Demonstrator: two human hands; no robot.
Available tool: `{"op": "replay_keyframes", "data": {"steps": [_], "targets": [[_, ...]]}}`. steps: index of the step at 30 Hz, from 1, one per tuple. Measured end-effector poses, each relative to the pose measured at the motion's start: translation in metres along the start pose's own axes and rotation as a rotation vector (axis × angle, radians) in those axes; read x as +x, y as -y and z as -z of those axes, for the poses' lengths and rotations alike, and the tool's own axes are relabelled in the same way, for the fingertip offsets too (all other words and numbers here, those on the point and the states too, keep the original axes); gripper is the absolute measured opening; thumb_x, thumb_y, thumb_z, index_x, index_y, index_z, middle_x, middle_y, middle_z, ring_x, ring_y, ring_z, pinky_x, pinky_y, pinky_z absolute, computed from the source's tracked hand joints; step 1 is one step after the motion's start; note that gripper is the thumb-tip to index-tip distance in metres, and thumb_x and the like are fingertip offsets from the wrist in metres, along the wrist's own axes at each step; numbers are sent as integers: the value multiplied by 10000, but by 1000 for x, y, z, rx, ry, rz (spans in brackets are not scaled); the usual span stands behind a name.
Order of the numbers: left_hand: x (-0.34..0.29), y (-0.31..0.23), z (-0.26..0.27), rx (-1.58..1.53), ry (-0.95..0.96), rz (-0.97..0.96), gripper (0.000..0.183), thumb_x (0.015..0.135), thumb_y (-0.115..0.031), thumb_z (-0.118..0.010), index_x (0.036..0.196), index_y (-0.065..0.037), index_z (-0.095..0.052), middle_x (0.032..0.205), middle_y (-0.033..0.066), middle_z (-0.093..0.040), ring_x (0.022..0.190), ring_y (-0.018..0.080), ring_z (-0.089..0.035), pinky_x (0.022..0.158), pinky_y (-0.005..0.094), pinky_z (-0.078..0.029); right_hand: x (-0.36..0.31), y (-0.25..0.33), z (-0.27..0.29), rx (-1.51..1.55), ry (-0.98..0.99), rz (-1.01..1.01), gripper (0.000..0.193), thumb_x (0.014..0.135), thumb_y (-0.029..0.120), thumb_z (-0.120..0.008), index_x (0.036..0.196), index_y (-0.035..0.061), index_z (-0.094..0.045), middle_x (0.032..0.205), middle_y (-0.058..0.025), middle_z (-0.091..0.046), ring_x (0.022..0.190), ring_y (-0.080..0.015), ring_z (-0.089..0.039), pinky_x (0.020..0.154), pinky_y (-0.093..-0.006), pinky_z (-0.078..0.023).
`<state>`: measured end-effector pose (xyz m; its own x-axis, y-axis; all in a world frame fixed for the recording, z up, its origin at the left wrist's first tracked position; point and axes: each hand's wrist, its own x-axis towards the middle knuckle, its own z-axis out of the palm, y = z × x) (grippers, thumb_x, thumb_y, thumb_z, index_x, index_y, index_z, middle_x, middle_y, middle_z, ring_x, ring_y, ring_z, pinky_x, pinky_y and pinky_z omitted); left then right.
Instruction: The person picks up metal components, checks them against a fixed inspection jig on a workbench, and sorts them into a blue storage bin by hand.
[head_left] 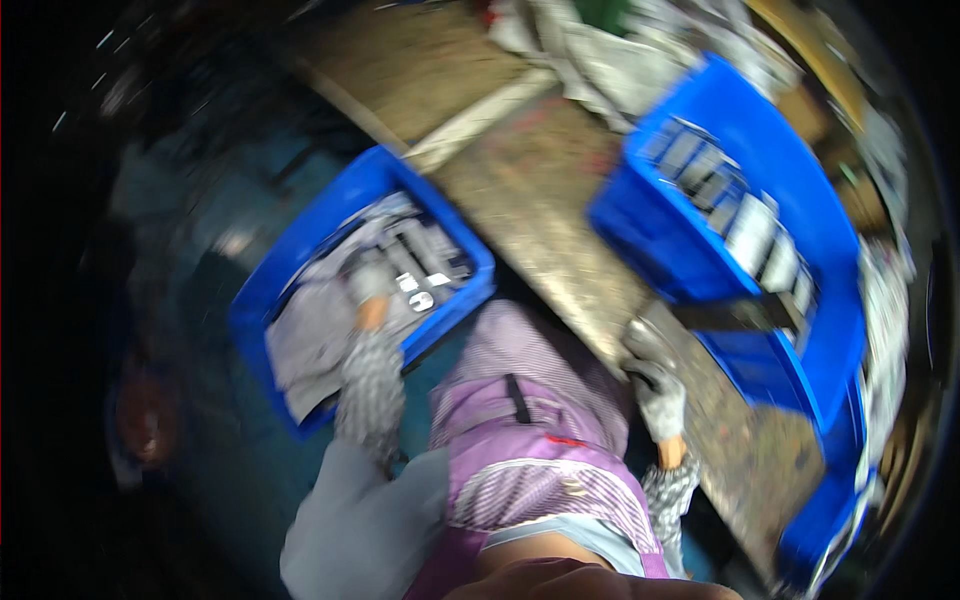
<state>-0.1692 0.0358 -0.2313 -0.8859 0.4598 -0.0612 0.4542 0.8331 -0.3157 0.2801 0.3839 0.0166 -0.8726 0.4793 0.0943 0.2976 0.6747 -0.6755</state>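
Observation:
My left hand (370,280), in a pale work glove, reaches into a blue plastic bin (478,270) at my left. It touches or hovers just over grey cloth-like pieces (318,325) and grey strips (432,245). Motion blur hides its fingers, so I cannot make out a grip. At the bench edge, my right hand (658,385) wears a grey-and-white glove. Its fingers look loosely spread, with no held object showing. Patterned sleeve covers run up both forearms.
A worn wooden bench (540,210) crosses the middle. On it stands another blue bin (790,150) holding grey and white bundles, with a dark flat bar (735,315) across its near edge. White plastic sheeting (640,65) lies behind; another blue container (820,535) is at lower right.

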Motion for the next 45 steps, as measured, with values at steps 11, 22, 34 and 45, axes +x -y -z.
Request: {"op": "replay_keyframes", "data": {"steps": [11, 22, 34, 45], "targets": [[-38, -58, 184, -932, -212, -18, 368, 975, -259, -614, 1218, 15, -659, 1278, 191, -649, 1165, 335, -625, 1004, 393, -482, 126, -83, 285, -690, 192, -936, 686, 898, 621, -599, 1058, -34, -724, 984, -224, -730, 940, -281, -721, 815, -382, -543], [-133, -241, 335, -1095, -262, -913, 173, 900, -146, -681, 1044, -51, -692, 1118, 123, -711, 961, 315, -699, 826, 393, -576, 116, -194, 300, -797, 24, -603, 294, 861, 100, -604, 1132, 109, -717, 1149, -169, -701, 1018, -326, -692, 899, -398, -549], [-153, -281, 320, -861, -358, -1046, 439, 891, -279, -677, 1273, -67, -629, 1429, 123, -532, 1263, 345, -534, 1045, 468, -451, 124, -185, 290, -1137, 114, 189, 292, 836, 50, -631, 1103, 142, -704, 977, -103, -698, 893, -288, -690, 827, -396, -547], [-158, -265, 287, -1124, -336, -989, 186, 854, -112, -684, 1032, -68, -718, 1092, 109, -702, 940, 317, -675, 807, 410, -554, -6, 52, 146, 294, -611, -533, 149, 902, 161, -755, 989, 42, -733, 861, -58, -738, 726, -108, -664, 664, -265, -524]]}}
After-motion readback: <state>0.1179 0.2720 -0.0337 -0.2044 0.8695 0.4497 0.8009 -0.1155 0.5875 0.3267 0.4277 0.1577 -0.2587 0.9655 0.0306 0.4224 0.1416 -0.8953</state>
